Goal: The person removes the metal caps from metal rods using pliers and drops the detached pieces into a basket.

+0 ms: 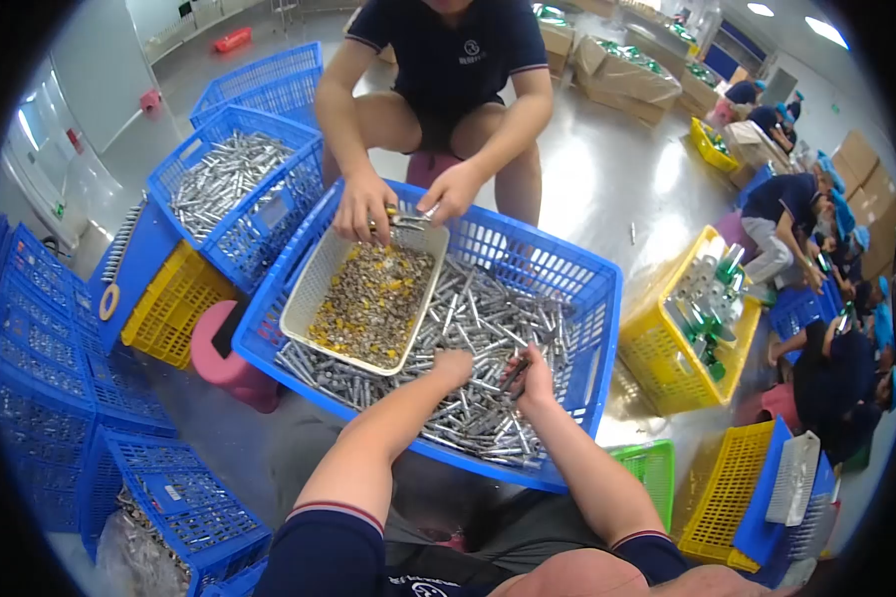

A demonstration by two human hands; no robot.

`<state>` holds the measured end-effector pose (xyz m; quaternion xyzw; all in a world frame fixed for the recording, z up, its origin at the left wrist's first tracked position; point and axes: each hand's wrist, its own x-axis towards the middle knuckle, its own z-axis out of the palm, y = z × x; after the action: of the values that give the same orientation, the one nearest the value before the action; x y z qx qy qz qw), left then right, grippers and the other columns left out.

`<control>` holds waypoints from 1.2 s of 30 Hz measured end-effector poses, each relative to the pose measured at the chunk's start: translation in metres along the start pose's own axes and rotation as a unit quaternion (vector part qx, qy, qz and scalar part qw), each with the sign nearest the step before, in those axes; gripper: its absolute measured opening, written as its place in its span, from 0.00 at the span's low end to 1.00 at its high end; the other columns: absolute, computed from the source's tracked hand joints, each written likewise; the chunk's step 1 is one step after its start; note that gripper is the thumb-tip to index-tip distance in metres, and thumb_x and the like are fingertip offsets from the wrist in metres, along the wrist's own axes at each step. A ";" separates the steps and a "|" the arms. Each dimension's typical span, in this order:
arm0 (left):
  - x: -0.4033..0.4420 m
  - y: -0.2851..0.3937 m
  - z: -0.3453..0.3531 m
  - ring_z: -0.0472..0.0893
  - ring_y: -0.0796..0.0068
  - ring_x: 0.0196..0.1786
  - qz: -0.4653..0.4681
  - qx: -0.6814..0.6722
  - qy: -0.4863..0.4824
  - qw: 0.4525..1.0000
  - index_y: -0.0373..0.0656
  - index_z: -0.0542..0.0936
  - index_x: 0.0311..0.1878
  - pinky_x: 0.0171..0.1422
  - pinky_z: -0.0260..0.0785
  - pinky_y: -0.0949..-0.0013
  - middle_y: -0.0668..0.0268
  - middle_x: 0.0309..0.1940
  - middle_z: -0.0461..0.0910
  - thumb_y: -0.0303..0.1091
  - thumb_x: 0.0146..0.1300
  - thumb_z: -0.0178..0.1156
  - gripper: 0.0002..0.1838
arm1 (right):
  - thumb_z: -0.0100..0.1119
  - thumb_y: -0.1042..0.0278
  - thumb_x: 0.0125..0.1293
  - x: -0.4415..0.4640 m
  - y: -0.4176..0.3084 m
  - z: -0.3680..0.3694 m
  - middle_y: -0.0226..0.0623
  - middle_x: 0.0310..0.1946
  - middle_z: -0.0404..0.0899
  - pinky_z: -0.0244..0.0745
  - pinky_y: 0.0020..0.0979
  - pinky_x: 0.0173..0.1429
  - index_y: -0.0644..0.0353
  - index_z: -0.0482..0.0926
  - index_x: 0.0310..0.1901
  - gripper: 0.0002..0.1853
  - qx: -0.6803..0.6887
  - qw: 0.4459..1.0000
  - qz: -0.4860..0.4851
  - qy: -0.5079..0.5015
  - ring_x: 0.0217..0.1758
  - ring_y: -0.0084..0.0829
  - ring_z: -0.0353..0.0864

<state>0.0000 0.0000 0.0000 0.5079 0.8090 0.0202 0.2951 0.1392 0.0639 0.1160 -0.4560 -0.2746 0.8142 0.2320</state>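
My left hand is closed over the silvery metal tubes in the large blue crate; what its fingers hold, if anything, is hidden. To its right, my right hand is wrapped round a dark-handled tool, just above the tubes. A cream basket of small brown and yellow pieces rests in the crate's left part. Across from me, a co-worker's two hands hold a yellow-handled tool and a metal piece over the basket's far edge.
Another blue crate of metal tubes stands at the upper left, near a pink stool. Stacked blue crates line the left side. Right of the large crate is a yellow crate with green and white items. Several people sit farther right.
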 end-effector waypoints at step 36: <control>-0.159 0.071 -0.160 0.67 0.82 0.17 0.153 -0.687 0.175 0.688 0.42 0.62 0.44 0.22 0.62 0.79 0.67 0.17 0.66 0.41 0.67 0.48 0.13 | 0.63 0.69 0.49 -0.078 -0.051 0.043 0.36 0.26 0.72 0.65 0.35 0.39 0.60 0.74 0.35 0.12 -0.530 0.672 -0.507 0.101 0.32 0.37 0.72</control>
<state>0.0268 -0.0555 0.2277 0.2666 0.5170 0.7038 0.4078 0.1457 0.0429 0.2166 -0.3725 -0.8236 0.2381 0.3553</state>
